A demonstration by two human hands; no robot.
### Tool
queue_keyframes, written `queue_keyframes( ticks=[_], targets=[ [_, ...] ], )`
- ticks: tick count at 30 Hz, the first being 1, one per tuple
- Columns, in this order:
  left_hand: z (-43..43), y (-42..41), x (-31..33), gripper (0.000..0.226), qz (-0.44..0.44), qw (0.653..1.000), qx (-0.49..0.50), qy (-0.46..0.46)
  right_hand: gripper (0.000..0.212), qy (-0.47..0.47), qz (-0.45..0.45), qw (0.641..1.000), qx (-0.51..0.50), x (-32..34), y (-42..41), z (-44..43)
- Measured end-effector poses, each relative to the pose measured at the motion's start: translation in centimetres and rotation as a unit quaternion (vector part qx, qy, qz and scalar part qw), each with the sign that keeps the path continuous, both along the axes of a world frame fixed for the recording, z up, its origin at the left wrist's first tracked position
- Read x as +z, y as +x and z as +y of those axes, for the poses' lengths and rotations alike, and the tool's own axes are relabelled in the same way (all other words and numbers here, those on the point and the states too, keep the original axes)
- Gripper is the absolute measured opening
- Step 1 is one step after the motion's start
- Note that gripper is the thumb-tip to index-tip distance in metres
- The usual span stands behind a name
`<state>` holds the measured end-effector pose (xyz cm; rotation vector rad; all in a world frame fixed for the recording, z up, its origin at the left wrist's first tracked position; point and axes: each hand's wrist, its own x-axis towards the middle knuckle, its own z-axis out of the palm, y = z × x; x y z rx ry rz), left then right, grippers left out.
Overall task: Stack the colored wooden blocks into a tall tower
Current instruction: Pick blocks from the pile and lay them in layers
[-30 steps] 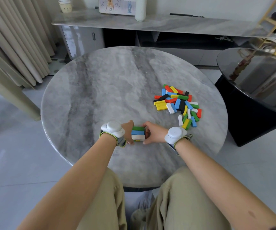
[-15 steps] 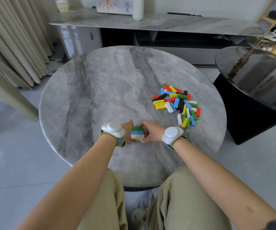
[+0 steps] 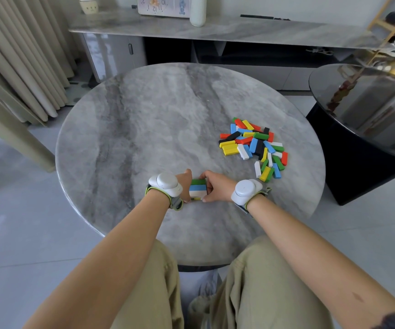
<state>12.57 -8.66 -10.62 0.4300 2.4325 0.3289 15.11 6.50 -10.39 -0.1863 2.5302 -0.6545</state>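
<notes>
A short stack of blocks [image 3: 197, 189] stands near the front of the round marble table [image 3: 144, 129]; green, blue and white blocks show on top, with a yellow edge below. My left hand [image 3: 185, 184] presses against the stack's left side. My right hand [image 3: 216, 189] grips its right side, fingers curled round it. A loose pile of colored wooden blocks [image 3: 254, 147] lies on the table to the right, beyond my right hand.
A black round side table [image 3: 367, 129] stands close to the right. A long grey console [image 3: 215, 29] runs along the back wall, curtains [image 3: 18, 67] hang at left. My knees sit under the table's near edge.
Both hands stay at the sides of the small stack. Only the camera view has shifted slightly.
</notes>
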Motion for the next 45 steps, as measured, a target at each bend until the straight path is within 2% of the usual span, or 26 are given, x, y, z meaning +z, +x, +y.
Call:
queue_keyframes(
  ticks=[9,21,31,35,41,43,45],
  targets=[
    [0.2,0.0,-0.6,0.049,0.022,0.999,-0.013,-0.022,0.06,-0.003,0.003,1.0,0.001,0.0,0.0,0.0],
    [0.1,0.0,-0.6,0.06,0.023,0.999,-0.016,-0.017,0.064,0.014,0.016,0.999,0.028,0.4,0.2,-0.4],
    [0.2,0.3,-0.6,0.059,0.029,1.0,-0.008,-0.004,0.061,0.024,0.021,0.999,0.034,0.5,0.2,-0.5],
    [0.2,0.2,-0.3,0.068,0.021,1.0,-0.004,-0.012,0.063,0.02,0.012,0.999,0.034,0.4,0.1,-0.4],
    [-0.9,-0.1,1.2,0.09,-0.039,0.998,0.038,-0.007,0.098,-0.014,-0.036,0.999,0.006,1.0,-0.1,0.8],
    [-1.5,-0.9,1.9,0.094,-0.011,0.999,0.051,-0.006,0.091,-0.021,-0.024,0.998,-0.044,1.3,-0.2,2.7],
    [-1.6,-1.6,2.9,0.086,0.026,0.998,0.059,0.001,0.076,-0.003,0.037,0.993,-0.114,1.6,-0.2,4.8]
  ],
)
